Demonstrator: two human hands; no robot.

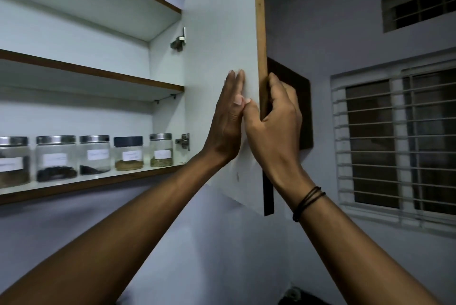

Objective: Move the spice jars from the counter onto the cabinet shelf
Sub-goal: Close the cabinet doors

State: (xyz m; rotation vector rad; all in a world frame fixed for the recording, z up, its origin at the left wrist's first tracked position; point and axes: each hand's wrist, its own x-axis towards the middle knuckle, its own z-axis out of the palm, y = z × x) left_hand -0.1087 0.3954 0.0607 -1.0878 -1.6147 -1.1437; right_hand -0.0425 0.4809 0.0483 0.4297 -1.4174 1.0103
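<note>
In the head view, five spice jars [95, 156] stand in a row on the lowest cabinet shelf [81, 182], far left of both hands and touched by neither. The left hand [228, 117] lies flat, fingers straight, pressed against the white inner face of the open cabinet door [219, 45]. The right hand [274, 122], just beside it, curls round the door's wooden edge, thumb on the inner face. A barred window [399, 141] fills the right.
</note>
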